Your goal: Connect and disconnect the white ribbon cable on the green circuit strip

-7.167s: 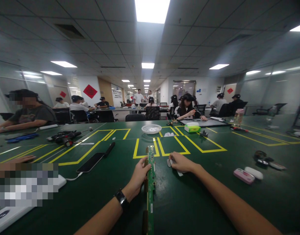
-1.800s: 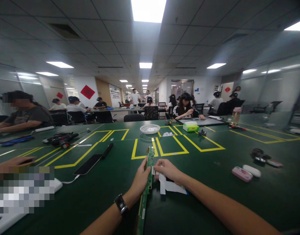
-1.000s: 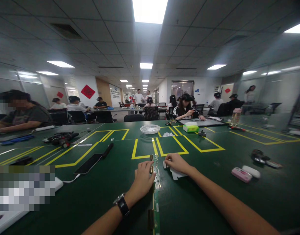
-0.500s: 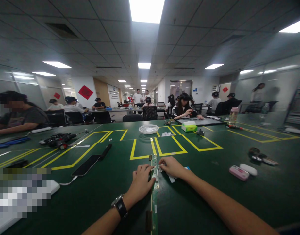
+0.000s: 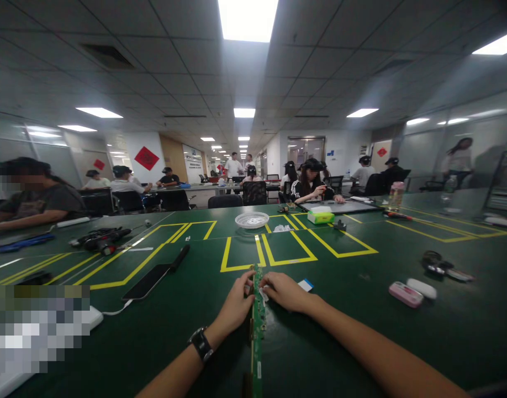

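Observation:
A long, narrow green circuit board (image 5: pixel 257 337) runs from the bottom edge up the middle of the green table. My left hand (image 5: pixel 236 304), below a wrist with a black-strapped watch, grips the left edge of its upper part between thumb and fingers. On the other side, my right hand (image 5: pixel 284 290) has its fingers pinched at the board's upper right edge, by a small whitish piece (image 5: pixel 264 296). Those fingertips partly hide what they hold. A white and blue strip (image 5: pixel 306 285) lies just beyond my right hand.
A white round basket (image 5: pixel 252 220) stands past yellow tape outlines. To the left are a phone (image 5: pixel 148 282) with a cable and a power strip (image 5: pixel 94 318); to the right, a pink case (image 5: pixel 406 294). Several people sit around.
The board has turned more onto its edge. My left fingers have moved from its top to its left edge. My right hand has shifted slightly left and down, exposing more of the blue strip.

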The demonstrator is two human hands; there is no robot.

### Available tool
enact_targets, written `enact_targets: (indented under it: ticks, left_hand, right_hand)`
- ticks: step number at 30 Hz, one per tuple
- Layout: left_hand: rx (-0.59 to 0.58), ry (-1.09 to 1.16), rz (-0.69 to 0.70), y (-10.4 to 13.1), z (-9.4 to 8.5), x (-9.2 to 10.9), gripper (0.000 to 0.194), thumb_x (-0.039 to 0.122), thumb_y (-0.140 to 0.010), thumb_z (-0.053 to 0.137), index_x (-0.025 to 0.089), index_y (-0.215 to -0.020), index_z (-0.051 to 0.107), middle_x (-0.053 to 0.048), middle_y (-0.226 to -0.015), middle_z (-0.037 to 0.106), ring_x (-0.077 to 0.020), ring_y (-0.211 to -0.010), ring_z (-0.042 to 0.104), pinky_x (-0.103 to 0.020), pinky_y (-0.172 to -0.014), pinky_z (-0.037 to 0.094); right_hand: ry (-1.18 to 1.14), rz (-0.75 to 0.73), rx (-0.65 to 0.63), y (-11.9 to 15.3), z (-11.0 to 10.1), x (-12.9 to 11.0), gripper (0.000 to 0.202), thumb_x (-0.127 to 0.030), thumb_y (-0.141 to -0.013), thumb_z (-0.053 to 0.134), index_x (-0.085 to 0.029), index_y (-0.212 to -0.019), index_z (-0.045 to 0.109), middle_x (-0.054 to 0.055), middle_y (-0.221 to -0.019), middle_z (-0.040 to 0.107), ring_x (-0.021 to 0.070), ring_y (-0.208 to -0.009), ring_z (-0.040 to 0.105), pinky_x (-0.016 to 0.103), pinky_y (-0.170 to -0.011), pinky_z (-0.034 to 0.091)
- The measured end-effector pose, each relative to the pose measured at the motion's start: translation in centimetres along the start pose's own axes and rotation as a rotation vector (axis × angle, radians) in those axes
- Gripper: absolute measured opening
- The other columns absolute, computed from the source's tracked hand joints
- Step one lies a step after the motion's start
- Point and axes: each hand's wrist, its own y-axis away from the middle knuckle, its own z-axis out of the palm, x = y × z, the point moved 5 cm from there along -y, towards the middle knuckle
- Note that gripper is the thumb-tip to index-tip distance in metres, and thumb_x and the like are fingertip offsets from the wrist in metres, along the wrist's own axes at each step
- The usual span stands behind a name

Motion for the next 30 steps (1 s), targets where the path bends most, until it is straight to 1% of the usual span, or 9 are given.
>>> enact_targets:
  ticks: [3, 5, 8, 11, 14, 17, 22, 26, 30]
  left_hand:
    - [-0.011, 0.227, -0.119, -0.2, 0.0, -0.2, 0.059, 0.001, -0.068, 0.053, 0.02, -0.124, 0.047, -0.002, -0.094, 0.054, -0.0103, -0.071, 0.056, -0.02, -0.064, 0.044]
    - [0.038, 0.335, -0.188, -0.1, -0.2, -0.2, 0.06, -0.001, -0.068, 0.052, 0.021, -0.123, 0.046, -0.001, -0.093, 0.055, -0.0085, -0.065, 0.057, -0.017, -0.057, 0.043]
    - [0.159, 0.457, -0.272, 0.0, -0.5, -0.3, 0.063, -0.004, -0.065, 0.051, 0.021, -0.123, 0.045, -0.002, -0.095, 0.058, -0.0084, -0.062, 0.06, -0.017, -0.054, 0.045]
    - [0.237, 0.604, -0.363, 0.1, -0.5, -0.3, 0.066, -0.005, -0.067, 0.053, 0.018, -0.127, 0.041, -0.005, -0.094, 0.063, -0.0103, -0.061, 0.062, -0.019, -0.055, 0.047]
    - [0.266, 0.706, -0.43, 0.3, -0.6, -0.1, 0.065, 0.004, -0.073, 0.057, 0.014, -0.133, 0.035, -0.002, -0.074, 0.064, -0.0114, -0.051, 0.059, -0.021, -0.049, 0.045]
    - [0.209, 0.765, -0.421, 0.2, -0.6, 0.3, 0.058, 0.002, -0.072, 0.053, 0.01, -0.129, 0.043, 0.001, -0.061, 0.061, -0.0105, -0.045, 0.055, -0.019, -0.045, 0.042]
    - [0.075, 0.784, -0.345, 0.1, -0.2, 1.1, 0.037, 0.002, -0.07, 0.052, 0.01, -0.104, 0.063, -0.001, -0.064, 0.065, -0.0105, -0.049, 0.058, -0.019, -0.049, 0.046]
    - [0.083, 0.768, -0.333, 0.2, -0.3, 1.1, 0.024, 0.012, -0.076, 0.06, 0.011, -0.099, 0.064, -0.004, -0.071, 0.068, -0.012, -0.052, 0.061, -0.022, -0.054, 0.05]
    - [0.09, 0.772, -0.256, 0.0, -0.6, 1.3, 0.032, 0.011, -0.07, 0.068, 0.011, -0.102, 0.062, -0.005, -0.08, 0.069, -0.0119, -0.055, 0.062, -0.022, -0.055, 0.05]
  right_hand:
    - [-0.034, 0.026, 0.009, 0.0, 0.0, 0.3, 0.013, -0.02, -0.083, 0.052, -0.018, -0.09, 0.063, 0.005, -0.088, 0.065, 0.0168, -0.082, 0.059, 0.024, -0.072, 0.038]
    - [-0.074, 0.048, 0.023, -0.1, -0.1, 0.5, 0.011, -0.021, -0.083, 0.052, -0.017, -0.088, 0.062, 0.004, -0.084, 0.064, 0.0156, -0.077, 0.057, 0.023, -0.069, 0.038]
    - [-0.174, 0.093, 0.057, -0.3, -0.4, 0.9, 0.013, -0.024, -0.086, 0.049, -0.016, -0.084, 0.059, 0.002, -0.078, 0.062, 0.0137, -0.071, 0.055, 0.022, -0.065, 0.037]
    - [-0.254, 0.153, 0.09, -0.5, -0.5, 1.3, 0.021, -0.03, -0.088, 0.045, -0.015, -0.08, 0.057, 0.001, -0.073, 0.059, 0.0128, -0.067, 0.052, 0.022, -0.06, 0.036]
    - [-0.282, 0.191, 0.08, -0.7, -0.5, 1.4, 0.032, -0.038, -0.089, 0.044, -0.016, -0.069, 0.054, -0.001, -0.065, 0.052, 0.0122, -0.063, 0.048, 0.022, -0.057, 0.033]
    - [-0.34, 0.194, 0.013, -0.7, -0.3, 1.1, 0.037, -0.042, -0.089, 0.044, -0.016, -0.063, 0.049, -0.003, -0.058, 0.046, 0.0108, -0.058, 0.044, 0.023, -0.055, 0.031]
    - [-0.521, 0.208, -0.023, -0.6, 0.0, 0.7, 0.037, -0.049, -0.085, 0.049, -0.016, -0.068, 0.049, -0.004, -0.06, 0.044, 0.01, -0.057, 0.041, 0.023, -0.055, 0.031]
    - [-0.649, 0.224, 0.007, -0.7, 0.4, 1.2, 0.04, -0.054, -0.084, 0.05, -0.016, -0.074, 0.05, -0.004, -0.064, 0.045, 0.0096, -0.059, 0.041, 0.022, -0.055, 0.032]
    - [-0.708, 0.28, 0.033, -0.8, 0.9, 1.9, 0.041, -0.055, -0.082, 0.053, -0.015, -0.078, 0.054, -0.004, -0.064, 0.046, 0.0091, -0.058, 0.041, 0.021, -0.053, 0.031]
